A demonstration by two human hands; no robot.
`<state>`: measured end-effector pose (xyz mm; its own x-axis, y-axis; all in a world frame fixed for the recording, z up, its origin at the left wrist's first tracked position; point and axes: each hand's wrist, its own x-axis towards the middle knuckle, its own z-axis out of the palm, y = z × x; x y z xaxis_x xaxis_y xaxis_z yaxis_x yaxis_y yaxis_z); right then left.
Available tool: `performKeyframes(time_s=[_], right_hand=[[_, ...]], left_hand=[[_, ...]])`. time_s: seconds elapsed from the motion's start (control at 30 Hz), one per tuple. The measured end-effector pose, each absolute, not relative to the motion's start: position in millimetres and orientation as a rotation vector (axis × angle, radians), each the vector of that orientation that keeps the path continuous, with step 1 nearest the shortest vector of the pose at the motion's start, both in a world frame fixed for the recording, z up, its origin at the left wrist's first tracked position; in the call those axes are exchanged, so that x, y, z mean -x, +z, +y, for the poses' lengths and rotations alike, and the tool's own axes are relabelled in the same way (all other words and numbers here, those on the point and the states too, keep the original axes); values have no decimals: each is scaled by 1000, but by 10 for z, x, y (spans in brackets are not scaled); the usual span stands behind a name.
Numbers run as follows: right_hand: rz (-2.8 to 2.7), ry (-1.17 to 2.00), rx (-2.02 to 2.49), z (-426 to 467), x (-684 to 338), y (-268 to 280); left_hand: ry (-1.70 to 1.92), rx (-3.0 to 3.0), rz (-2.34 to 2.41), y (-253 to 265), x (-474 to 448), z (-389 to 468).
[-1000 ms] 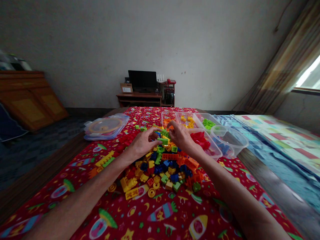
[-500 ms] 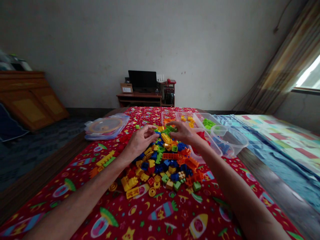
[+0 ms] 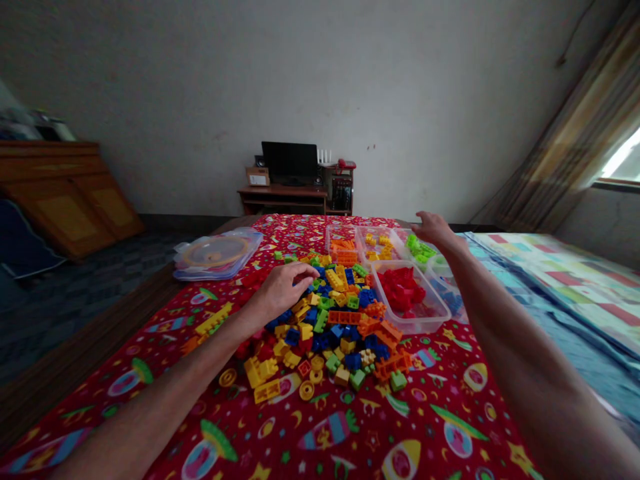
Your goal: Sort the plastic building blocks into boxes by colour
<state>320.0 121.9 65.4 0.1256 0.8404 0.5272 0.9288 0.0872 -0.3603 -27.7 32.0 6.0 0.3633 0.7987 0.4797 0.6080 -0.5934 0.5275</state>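
A mixed pile of plastic building blocks in yellow, blue, green, orange and red is spread over a red patterned cloth. My left hand rests at the pile's left-back edge, its fingers loosely curved and the thumb a little apart; I see no block between them. Over the clear container holding green blocks hovers my right hand, fingers apart, nothing visible in them. Nearer me, red blocks fill another clear container. Orange blocks and yellow blocks sit in containers behind the pile.
Stacked clear lids lie at the table's left. A round clear tub with blue blocks stands under my right forearm. To the right is a bed; a desk with a monitor stands against the far wall.
My right hand has moved from the pile, right and away, to above the green blocks' container. The left hand stays at the pile, its fingers closer together. The view has shifted slightly.
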Motion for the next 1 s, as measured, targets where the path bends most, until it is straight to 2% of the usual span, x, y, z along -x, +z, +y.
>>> performKeyframes(time_s=[0.1, 0.27, 0.4, 0.63, 0.83, 0.93, 1.0], right_hand=[[-1759, -173, 1741, 1064, -2894, 640], [-2141, 69, 1460, 671, -2173, 486], [-2275, 11, 1442, 490, -1801, 260], [-2399, 4, 1458, 440, -1625, -70], [-2320, 109, 1256, 478, -1667, 2], [-2185, 315, 1205, 514, -1723, 93], [-2079, 599, 1150, 526, -1761, 141]], left_hand=[[1040, -2432, 1268, 86, 294, 321], [967, -2550, 1312, 52, 368, 389], [874, -2588, 1336, -62, 401, 434], [802, -2594, 1249, -246, 373, 471], [762, -2687, 1298, -182, 357, 446], [754, -2679, 1321, -131, 344, 421], [791, -2651, 1313, -90, 326, 399]])
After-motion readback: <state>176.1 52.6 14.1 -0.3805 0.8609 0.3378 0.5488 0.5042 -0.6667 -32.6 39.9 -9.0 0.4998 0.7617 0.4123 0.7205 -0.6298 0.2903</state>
